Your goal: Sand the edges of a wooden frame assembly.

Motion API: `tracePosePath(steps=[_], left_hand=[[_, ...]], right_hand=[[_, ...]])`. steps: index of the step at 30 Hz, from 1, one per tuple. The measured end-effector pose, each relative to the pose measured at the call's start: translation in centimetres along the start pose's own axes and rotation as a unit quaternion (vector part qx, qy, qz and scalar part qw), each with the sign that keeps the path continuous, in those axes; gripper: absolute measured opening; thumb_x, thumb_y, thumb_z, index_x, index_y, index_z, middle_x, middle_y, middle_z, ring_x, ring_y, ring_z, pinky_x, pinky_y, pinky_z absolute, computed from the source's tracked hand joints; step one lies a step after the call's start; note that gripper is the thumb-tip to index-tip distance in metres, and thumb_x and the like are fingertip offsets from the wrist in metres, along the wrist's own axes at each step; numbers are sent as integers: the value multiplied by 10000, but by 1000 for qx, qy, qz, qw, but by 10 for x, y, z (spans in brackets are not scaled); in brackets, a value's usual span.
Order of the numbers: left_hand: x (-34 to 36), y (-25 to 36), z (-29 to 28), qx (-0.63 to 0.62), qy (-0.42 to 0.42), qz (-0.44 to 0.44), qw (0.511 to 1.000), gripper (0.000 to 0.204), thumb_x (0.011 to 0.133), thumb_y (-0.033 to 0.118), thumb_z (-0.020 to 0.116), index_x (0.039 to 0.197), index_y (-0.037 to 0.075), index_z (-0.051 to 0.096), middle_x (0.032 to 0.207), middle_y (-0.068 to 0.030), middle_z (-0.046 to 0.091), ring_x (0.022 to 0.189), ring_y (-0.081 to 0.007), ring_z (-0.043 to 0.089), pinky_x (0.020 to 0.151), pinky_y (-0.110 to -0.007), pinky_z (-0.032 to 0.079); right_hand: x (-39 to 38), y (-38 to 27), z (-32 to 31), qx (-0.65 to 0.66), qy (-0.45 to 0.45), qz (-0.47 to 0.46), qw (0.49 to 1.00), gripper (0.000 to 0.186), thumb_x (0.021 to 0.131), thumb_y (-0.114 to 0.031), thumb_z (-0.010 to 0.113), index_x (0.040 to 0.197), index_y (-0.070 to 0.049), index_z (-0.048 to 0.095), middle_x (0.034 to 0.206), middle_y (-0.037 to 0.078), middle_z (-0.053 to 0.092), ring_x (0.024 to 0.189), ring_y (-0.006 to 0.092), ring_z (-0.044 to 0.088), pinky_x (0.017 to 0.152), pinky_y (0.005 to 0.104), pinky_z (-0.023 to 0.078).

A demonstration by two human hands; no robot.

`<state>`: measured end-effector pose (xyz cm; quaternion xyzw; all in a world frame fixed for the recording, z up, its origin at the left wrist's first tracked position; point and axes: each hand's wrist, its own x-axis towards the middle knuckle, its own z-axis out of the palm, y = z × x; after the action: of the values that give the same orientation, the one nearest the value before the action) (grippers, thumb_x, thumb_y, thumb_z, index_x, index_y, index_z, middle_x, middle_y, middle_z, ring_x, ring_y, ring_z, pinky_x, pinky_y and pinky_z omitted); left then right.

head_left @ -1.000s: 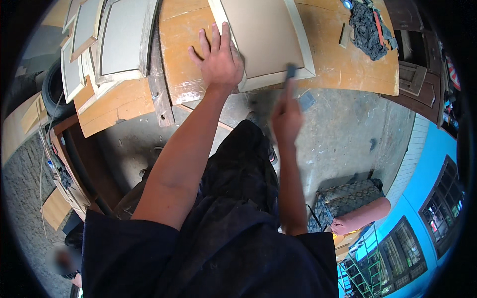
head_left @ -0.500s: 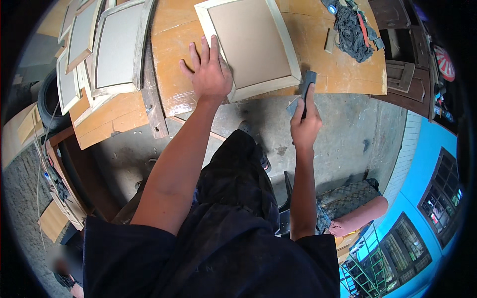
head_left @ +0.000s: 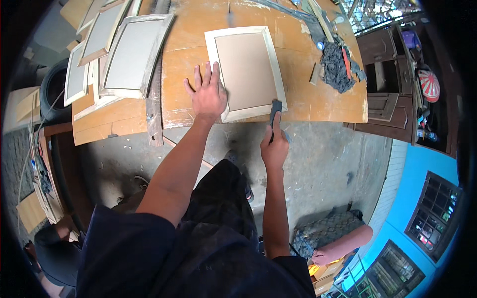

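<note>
A wooden-framed panel (head_left: 247, 72), with a pale frame and a plain tan middle, lies flat on the orange-brown tabletop near its front edge. My left hand (head_left: 207, 97) rests at the panel's left side, fingers spread and palm against the frame. In my right hand (head_left: 275, 149) is a dark grey sanding block (head_left: 276, 110), the index finger stretched along it. The block's far end meets the frame at the near right corner. Its underside is hidden.
More framed panels (head_left: 134, 54) lie stacked at the left of the table (head_left: 181, 44). A crumpled black bag (head_left: 338, 67) and a small wood offcut (head_left: 315, 73) sit at the right. Beyond stands a dark cabinet (head_left: 382, 104). A person in dark clothing (head_left: 57, 253) is at lower left.
The sanding block has shifted left, from just outside the panel's near right corner onto the frame there. My left hand stays at the panel's left side. The whole view has shifted.
</note>
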<state>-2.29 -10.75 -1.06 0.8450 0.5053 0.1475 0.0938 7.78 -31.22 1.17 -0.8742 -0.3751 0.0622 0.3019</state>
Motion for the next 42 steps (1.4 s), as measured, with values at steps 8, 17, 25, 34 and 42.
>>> tracePosePath(steps=[8, 17, 25, 34, 42], left_hand=[[-26, -5, -3, -49, 28, 60, 997, 564, 947, 191, 480, 1505, 154, 406, 1563, -131, 376, 1476, -310, 289, 1168, -613, 156], [-22, 0, -18, -15, 4, 62, 998, 597, 904, 154, 509, 1494, 164, 420, 1559, -129, 378, 1466, -298, 310, 1156, -594, 169], [-25, -2, -11, -1, -22, 52, 998, 613, 908, 169, 496, 1512, 196, 390, 1578, -106, 352, 1490, -293, 263, 1162, -590, 143], [-24, -2, -7, -14, -29, 45, 998, 574, 955, 208, 450, 1523, 218, 368, 1597, -83, 327, 1503, -274, 230, 1176, -587, 110], [-20, 2, -12, -14, -24, 49, 998, 564, 964, 212, 444, 1524, 227, 369, 1596, -80, 329, 1501, -277, 232, 1174, -592, 114]], right_hand=[[4, -2, -2, -6, -20, 18, 1000, 519, 975, -173, 554, 1481, -115, 458, 850, 264, 655, 768, 457, 648, 670, 522, 526], [19, 14, -17, -28, -39, 21, 999, 501, 978, -170, 560, 1467, -98, 477, 813, 266, 647, 738, 454, 646, 661, 514, 525], [1, 17, -6, 1, 30, -4, 1000, 509, 975, -121, 563, 1471, -59, 467, 782, 269, 642, 696, 430, 647, 629, 478, 524], [14, 14, -1, 1, 52, 8, 999, 466, 990, -131, 545, 1449, -61, 499, 813, 275, 651, 662, 404, 653, 601, 439, 519], [16, 16, 7, 11, 98, -4, 995, 468, 985, -125, 554, 1446, -62, 504, 754, 255, 639, 593, 386, 616, 572, 428, 506]])
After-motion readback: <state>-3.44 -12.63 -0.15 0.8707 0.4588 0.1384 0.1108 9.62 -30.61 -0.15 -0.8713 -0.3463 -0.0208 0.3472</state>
